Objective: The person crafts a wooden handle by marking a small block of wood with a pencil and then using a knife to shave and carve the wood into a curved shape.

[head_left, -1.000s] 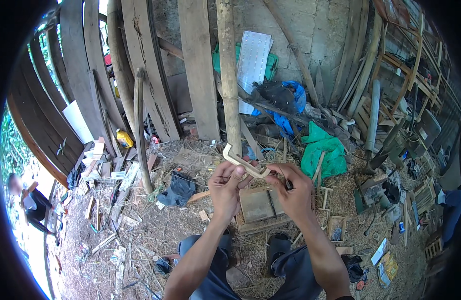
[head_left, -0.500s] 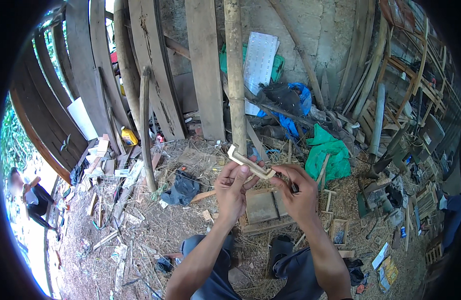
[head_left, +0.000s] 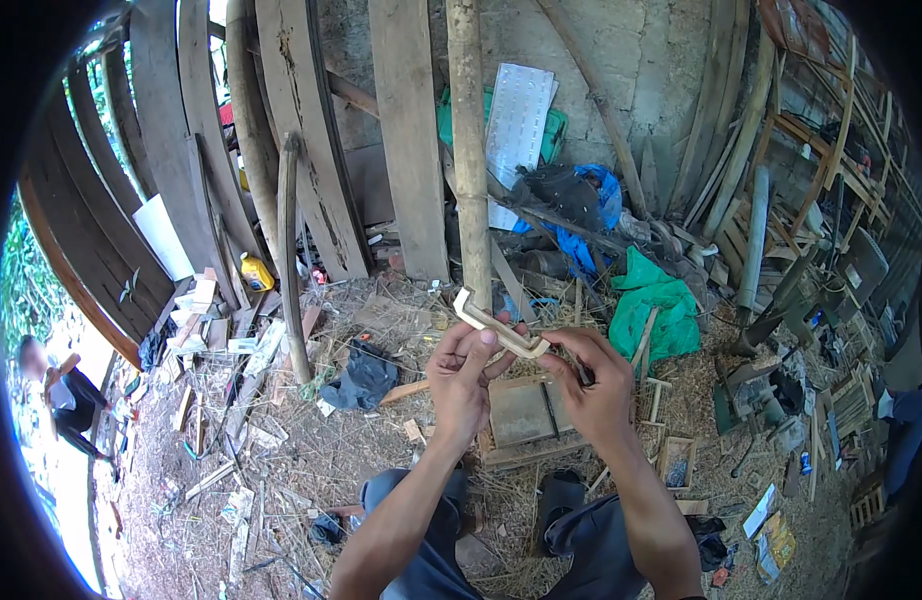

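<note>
The place looks like a rough, open-sided woodworking shed. Tall, weathered grey-brown wooden planks (head_left: 411,140) stand along a rough grey wall (head_left: 651,90), and pale, narrow wooden offcuts (head_left: 211,481) litter the brown, straw-strewn ground (head_left: 326,455). At the left, green leafy plants (head_left: 26,265) show beyond dark brown boards (head_left: 91,240).

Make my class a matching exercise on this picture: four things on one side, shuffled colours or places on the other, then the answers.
Things:
1. Bent-ended wooden piece
2. Plastic jug
3. Crumpled sheet
4. Rectangular panel

Colours or places:
A. Green
B. White
C. In the left hand
D. Yellow

Pairs: 1-C, 2-D, 3-A, 4-B
</note>
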Motion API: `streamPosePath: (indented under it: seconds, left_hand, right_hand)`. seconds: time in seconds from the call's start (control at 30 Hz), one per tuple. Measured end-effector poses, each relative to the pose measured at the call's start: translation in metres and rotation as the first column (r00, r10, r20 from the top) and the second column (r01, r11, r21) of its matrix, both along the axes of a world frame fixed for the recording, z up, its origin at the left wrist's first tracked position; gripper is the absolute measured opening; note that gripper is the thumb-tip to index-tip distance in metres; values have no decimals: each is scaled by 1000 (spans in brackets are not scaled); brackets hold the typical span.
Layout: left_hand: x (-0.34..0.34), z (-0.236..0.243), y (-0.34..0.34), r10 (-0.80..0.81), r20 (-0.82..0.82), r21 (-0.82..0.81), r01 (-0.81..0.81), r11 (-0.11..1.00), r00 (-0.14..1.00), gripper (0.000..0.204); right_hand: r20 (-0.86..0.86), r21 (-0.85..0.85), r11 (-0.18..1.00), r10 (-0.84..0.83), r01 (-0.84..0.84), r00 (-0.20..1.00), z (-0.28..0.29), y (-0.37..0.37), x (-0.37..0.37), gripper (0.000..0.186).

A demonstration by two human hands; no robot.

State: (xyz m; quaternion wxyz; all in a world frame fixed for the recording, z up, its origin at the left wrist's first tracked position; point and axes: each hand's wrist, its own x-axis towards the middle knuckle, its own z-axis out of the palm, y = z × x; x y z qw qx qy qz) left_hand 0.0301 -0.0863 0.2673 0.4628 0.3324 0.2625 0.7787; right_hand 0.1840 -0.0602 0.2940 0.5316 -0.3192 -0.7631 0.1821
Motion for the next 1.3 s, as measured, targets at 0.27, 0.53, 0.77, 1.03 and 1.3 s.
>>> streamPosePath:
  seconds: [0.27, 0.53, 0.77, 1.03, 1.3]
  left_hand:
    - [0, 0, -1, 1, -12, 2, -1, 1000, 1000, 26]
    - [0, 0, -2, 1, -24, 11, -1, 1000, 1000, 25]
    - [0, 1, -1, 17, -29, 9, -17, 1000, 999, 26]
    - [2, -7, 3, 39, -144, -5, -40, 999, 989, 29]
    - [0, -15, 5, -26, -265, 2, 27, 1000, 964, 26]
  right_hand:
    - [-21, 52, 999, 15, -14, 1000, -3, 2, -1, 30]
    - [-31, 148, 989, 29, -25, 999, -8, 7, -1, 30]
    - [-4, -74, 997, 25, -25, 1000, -2, -1, 1, 30]
    - [50, 188, 982, -14, 4, 999, -5, 2, -1, 40]
    - [39, -40, 999, 3, -1, 999, -10, 0, -3, 25]
